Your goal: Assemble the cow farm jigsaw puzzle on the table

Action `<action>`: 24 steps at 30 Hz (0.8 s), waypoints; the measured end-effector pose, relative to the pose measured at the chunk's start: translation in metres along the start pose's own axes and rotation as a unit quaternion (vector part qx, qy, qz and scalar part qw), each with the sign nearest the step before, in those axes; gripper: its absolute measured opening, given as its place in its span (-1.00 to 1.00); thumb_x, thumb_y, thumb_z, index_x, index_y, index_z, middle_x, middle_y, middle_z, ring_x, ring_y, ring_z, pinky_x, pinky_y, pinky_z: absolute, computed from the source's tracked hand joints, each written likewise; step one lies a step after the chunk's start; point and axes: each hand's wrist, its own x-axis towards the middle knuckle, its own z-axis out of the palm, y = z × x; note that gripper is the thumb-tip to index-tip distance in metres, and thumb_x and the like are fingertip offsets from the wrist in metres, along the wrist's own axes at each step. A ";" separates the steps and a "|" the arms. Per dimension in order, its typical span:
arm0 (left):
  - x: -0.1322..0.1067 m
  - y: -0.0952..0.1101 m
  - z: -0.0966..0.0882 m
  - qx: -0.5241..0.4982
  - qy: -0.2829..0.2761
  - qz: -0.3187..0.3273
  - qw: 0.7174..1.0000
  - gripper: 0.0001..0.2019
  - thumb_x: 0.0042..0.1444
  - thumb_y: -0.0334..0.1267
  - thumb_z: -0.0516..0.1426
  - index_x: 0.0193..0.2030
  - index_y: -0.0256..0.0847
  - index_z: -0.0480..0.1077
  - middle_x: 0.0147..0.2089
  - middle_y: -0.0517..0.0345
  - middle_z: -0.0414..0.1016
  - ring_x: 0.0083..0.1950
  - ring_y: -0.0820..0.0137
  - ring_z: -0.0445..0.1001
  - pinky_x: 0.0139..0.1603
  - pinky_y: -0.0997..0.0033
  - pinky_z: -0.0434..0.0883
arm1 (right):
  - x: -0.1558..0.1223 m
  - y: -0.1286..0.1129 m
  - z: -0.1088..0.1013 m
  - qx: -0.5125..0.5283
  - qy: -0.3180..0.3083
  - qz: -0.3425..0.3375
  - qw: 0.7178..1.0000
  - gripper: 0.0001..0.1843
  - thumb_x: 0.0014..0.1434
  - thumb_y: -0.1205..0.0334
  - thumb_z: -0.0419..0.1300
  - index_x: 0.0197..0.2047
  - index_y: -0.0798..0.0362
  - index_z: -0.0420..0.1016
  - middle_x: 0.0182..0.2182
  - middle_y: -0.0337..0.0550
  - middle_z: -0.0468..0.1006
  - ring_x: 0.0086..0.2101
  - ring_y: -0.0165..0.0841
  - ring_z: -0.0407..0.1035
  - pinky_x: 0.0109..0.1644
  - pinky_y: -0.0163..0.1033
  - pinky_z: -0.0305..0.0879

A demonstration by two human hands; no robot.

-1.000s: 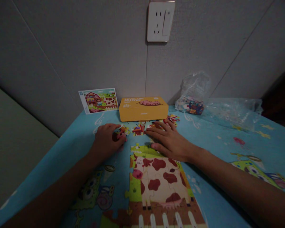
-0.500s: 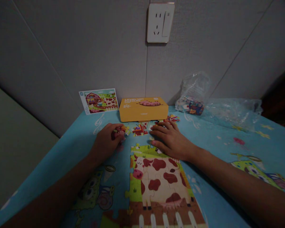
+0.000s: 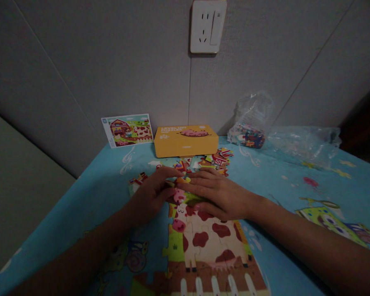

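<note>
Where fingers [image 3: 199, 190] hide puzzle [image 3: 214, 242], pieces [image 3: 218, 160] behind, box [image 3: 186, 147]

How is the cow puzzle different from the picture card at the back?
The puzzle lies flat on the table; the card stands up by the wall. The puzzle is joined from pieces; the card looks like one whole sheet. Both show a brown-spotted cow and a white fence.

There are two hands [image 3: 149, 196] [image 3: 218, 193], one puzzle [image 3: 209, 236], one box [image 3: 186, 142], one card [image 3: 129, 130], one socket [image 3: 208, 26], two bags [image 3: 254, 107] [image 3: 305, 142], and loose pieces [image 3: 218, 162] too overlapped to count.
</note>
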 end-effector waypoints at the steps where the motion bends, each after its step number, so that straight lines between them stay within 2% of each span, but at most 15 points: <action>1: -0.001 -0.002 0.000 0.003 -0.022 0.009 1.000 -0.64 0.15 -0.36 0.17 0.11 -0.10 0.42 -0.01 0.04 0.46 -0.31 0.40 0.47 -0.25 0.33 0.54 | 0.000 -0.001 0.000 0.002 -0.005 0.000 1.000 -0.44 0.38 0.08 -0.04 0.39 0.04 0.09 0.14 0.02 0.45 0.14 -0.14 0.23 0.24 0.11 0.04; 2: -0.002 -0.003 0.000 0.009 -0.038 0.019 0.999 -0.59 0.17 -0.39 0.14 0.16 -0.07 0.39 0.04 0.02 0.44 -0.28 0.39 0.46 -0.21 0.31 0.53 | 0.000 -0.002 0.000 0.006 -0.005 0.000 1.000 -0.46 0.38 0.09 -0.04 0.36 0.05 0.14 0.13 0.03 0.46 0.14 -0.14 0.23 0.23 0.09 0.07; 4: -0.004 -0.003 0.000 0.037 -0.055 0.053 0.996 -0.52 0.16 -0.46 0.11 0.22 -0.05 0.36 0.12 0.00 0.41 -0.11 0.30 0.46 0.00 0.23 0.48 | 0.001 -0.004 0.000 0.015 -0.001 -0.008 1.000 -0.48 0.37 0.10 -0.03 0.33 0.08 0.20 0.12 0.03 0.46 0.15 -0.14 0.23 0.20 0.06 0.13; 7: -0.004 -0.001 0.000 0.108 -0.047 0.108 0.987 -0.48 0.14 -0.53 0.09 0.22 -0.04 0.36 0.23 0.02 0.35 0.20 0.18 0.33 0.29 0.14 0.27 | 0.002 -0.007 -0.002 0.029 0.003 -0.034 0.999 -0.51 0.37 0.12 -0.02 0.29 0.10 0.26 0.10 0.02 0.49 0.13 -0.17 0.24 0.18 0.01 0.17; 8: -0.004 -0.001 0.000 0.129 -0.045 0.115 0.984 -0.47 0.14 -0.53 0.08 0.23 -0.04 0.34 0.24 0.03 0.34 0.23 0.19 0.30 0.31 0.14 0.25 | 0.003 -0.008 -0.002 0.031 0.002 -0.038 0.999 -0.53 0.37 0.12 -0.01 0.27 0.10 0.30 0.08 0.00 0.50 0.13 -0.18 0.25 0.18 0.00 0.17; 11: -0.001 -0.006 -0.002 0.178 -0.034 0.138 0.974 -0.50 0.17 -0.48 0.06 0.24 -0.01 0.29 0.22 0.04 0.33 0.19 0.24 0.35 0.20 0.19 0.38 | 0.003 -0.008 -0.001 0.016 0.014 -0.034 0.999 -0.60 0.36 0.15 0.00 0.18 0.08 0.39 0.04 -0.02 0.53 0.09 -0.18 0.27 0.17 0.01 0.18; 13: 0.002 -0.009 -0.008 0.231 0.005 0.164 0.959 -0.54 0.17 -0.47 0.03 0.19 -0.05 0.31 0.18 0.04 0.36 0.17 0.24 0.36 0.15 0.19 0.41 | 0.002 -0.005 0.000 -0.006 0.043 -0.003 0.999 -0.59 0.36 0.16 0.00 0.20 0.09 0.39 0.03 0.00 0.53 0.10 -0.14 0.26 0.18 0.03 0.18; 14: 0.004 -0.010 -0.012 0.265 0.044 0.168 0.949 -0.56 0.15 -0.48 0.00 0.15 -0.08 0.33 0.15 0.04 0.38 0.16 0.24 0.37 0.15 0.17 0.41 | 0.001 -0.003 0.000 -0.018 0.063 0.026 0.998 -0.56 0.36 0.15 0.01 0.23 0.11 0.35 0.05 0.03 0.52 0.11 -0.12 0.24 0.18 0.05 0.17; 15: 0.006 -0.010 -0.018 0.299 0.093 0.159 0.936 -0.56 0.11 -0.50 -0.03 0.10 -0.12 0.36 0.12 0.04 0.40 0.13 0.25 0.38 0.15 0.16 0.41 | 0.000 0.000 0.000 -0.030 0.082 0.063 0.994 -0.51 0.35 0.12 0.01 0.27 0.14 0.30 0.07 0.07 0.50 0.14 -0.09 0.21 0.19 0.07 0.17; 17: 0.009 -0.008 -0.029 0.365 0.190 0.101 0.906 -0.53 -0.01 -0.52 -0.04 0.04 -0.20 0.39 0.06 0.01 0.42 0.09 0.23 0.41 0.15 0.13 0.40 | -0.002 0.005 0.001 -0.055 0.112 0.139 0.982 -0.43 0.35 0.07 0.00 0.33 0.19 0.20 0.13 0.12 0.45 0.18 -0.04 0.15 0.20 0.11 0.16; 19: 0.012 -0.006 -0.038 0.436 0.238 0.015 0.868 -0.50 -0.07 -0.46 0.00 0.06 -0.29 0.40 0.06 -0.07 0.43 0.08 0.16 0.41 0.17 0.09 0.37 | -0.004 0.012 0.004 -0.083 0.117 0.204 0.968 -0.41 0.36 0.03 -0.01 0.33 0.19 0.19 0.15 0.13 0.44 0.21 0.01 0.12 0.21 0.16 0.13; 22: 0.012 -0.003 -0.042 0.543 0.217 -0.099 0.805 -0.42 -0.06 -0.30 0.09 0.17 -0.38 0.34 0.09 -0.20 0.40 0.16 0.00 0.35 0.21 -0.02 0.31 | -0.007 0.020 0.009 -0.119 0.093 0.290 0.945 -0.45 0.36 -0.01 -0.04 0.28 0.13 0.28 0.12 0.09 0.48 0.23 0.07 0.08 0.21 0.23 0.08; 24: 0.009 -0.003 -0.038 0.588 0.184 -0.155 0.772 -0.37 -0.05 -0.16 0.13 0.20 -0.34 0.34 0.13 -0.25 0.35 0.19 -0.10 0.29 0.18 -0.10 0.31 | -0.007 0.023 0.012 -0.130 0.072 0.334 0.931 -0.46 0.37 -0.04 -0.06 0.26 0.08 0.31 0.10 0.06 0.50 0.25 0.09 0.05 0.22 0.27 0.03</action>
